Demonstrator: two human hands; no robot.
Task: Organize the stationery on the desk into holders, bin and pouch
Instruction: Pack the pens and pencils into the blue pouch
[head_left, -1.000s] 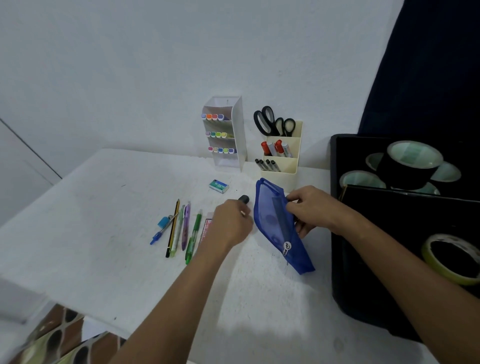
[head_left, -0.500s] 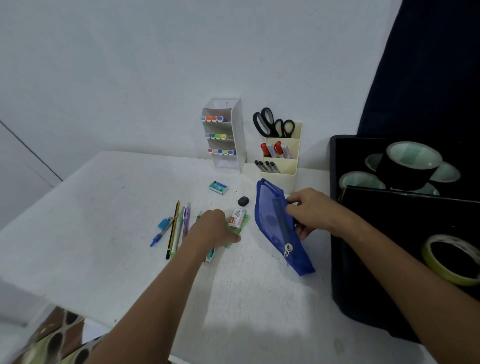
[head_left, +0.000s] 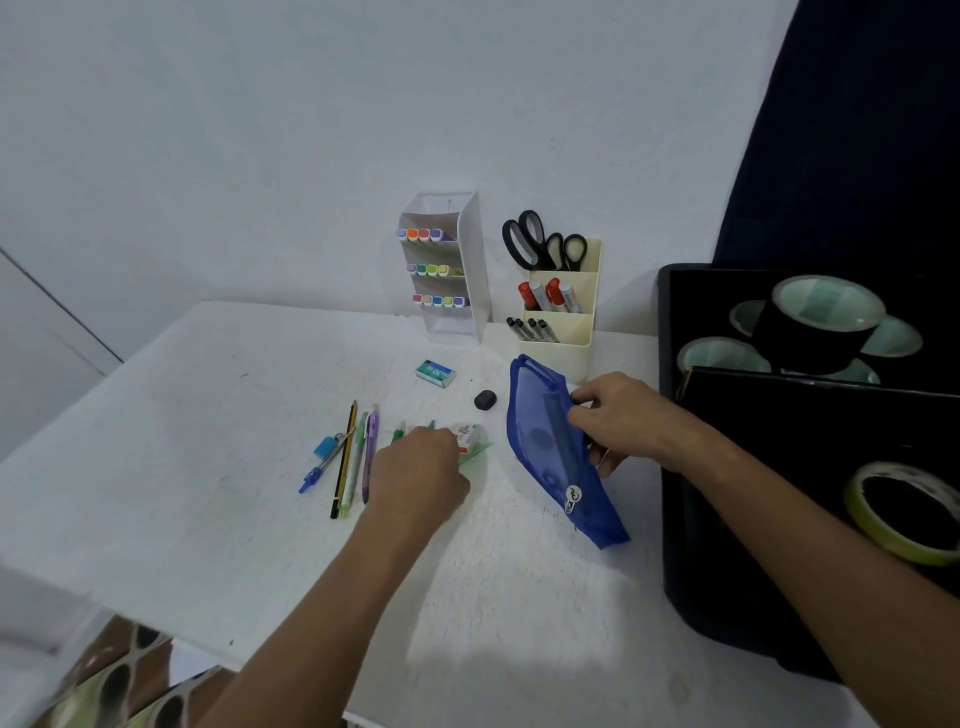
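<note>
My right hand (head_left: 623, 421) pinches the open zip edge of the blue mesh pouch (head_left: 540, 441), which lies slanted on the white desk (head_left: 208, 441). My left hand (head_left: 421, 475) is pressed down left of the pouch, fingers curled over green pens (head_left: 397, 432). A white eraser (head_left: 467, 434) and a green translucent piece (head_left: 477, 454) stick out from under its fingertips. Left of it lie a purple pen (head_left: 370, 452), a pale green pen (head_left: 356, 462), a pencil (head_left: 344, 457), a blue pen (head_left: 314, 475) and a blue sharpener (head_left: 326, 447).
A small black eraser (head_left: 484, 400) and a green box (head_left: 435, 373) lie behind my hands. At the wall stand a white marker holder (head_left: 475, 270) and a cream holder (head_left: 563, 332) with scissors (head_left: 524, 239). A black bin (head_left: 670, 415) with tape rolls (head_left: 826, 312) fills the right side.
My left hand moved from the pouch's mouth leftward and down onto the green pens and eraser, which shifted under it. My right hand kept hold of the pouch.
</note>
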